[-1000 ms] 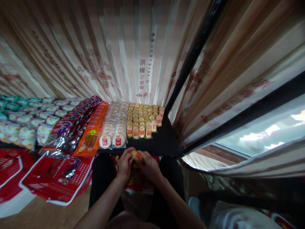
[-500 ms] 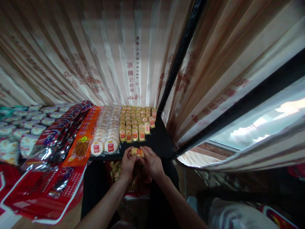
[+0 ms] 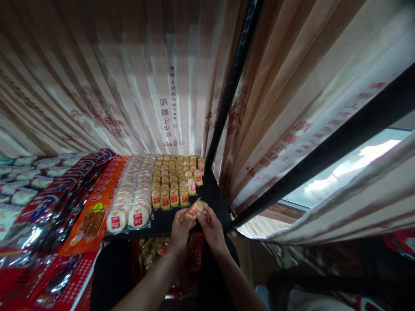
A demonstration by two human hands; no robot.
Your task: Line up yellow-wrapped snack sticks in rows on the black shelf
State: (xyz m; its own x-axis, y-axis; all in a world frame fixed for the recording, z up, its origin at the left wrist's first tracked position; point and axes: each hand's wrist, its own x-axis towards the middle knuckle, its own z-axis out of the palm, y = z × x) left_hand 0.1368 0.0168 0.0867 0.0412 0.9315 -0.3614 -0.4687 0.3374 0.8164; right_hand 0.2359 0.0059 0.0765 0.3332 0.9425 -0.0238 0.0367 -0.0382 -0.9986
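My left hand (image 3: 179,225) and my right hand (image 3: 210,224) both pinch one small yellow wrapped snack packet (image 3: 195,209) over the front of a black shelf (image 3: 212,199). Just beyond it stand rows of the same small yellow packets with red labels (image 3: 175,179). Left of those lie rows of round white wrapped cakes (image 3: 132,203). Below the shelf edge, between my forearms, an open bag of more yellow packets (image 3: 152,248) shows.
Orange snack packs (image 3: 94,207) and dark red foil packs (image 3: 55,194) lie further left, with white and green packets (image 3: 22,185) beyond. Printed beige curtains (image 3: 136,86) hang behind. A black pole (image 3: 231,86) rises at the shelf's right corner. A window (image 3: 343,168) is on the right.
Both hands have lifted the yellow packet up from below the shelf edge onto the shelf front, closer to the yellow rows. The camera has swung to the right.
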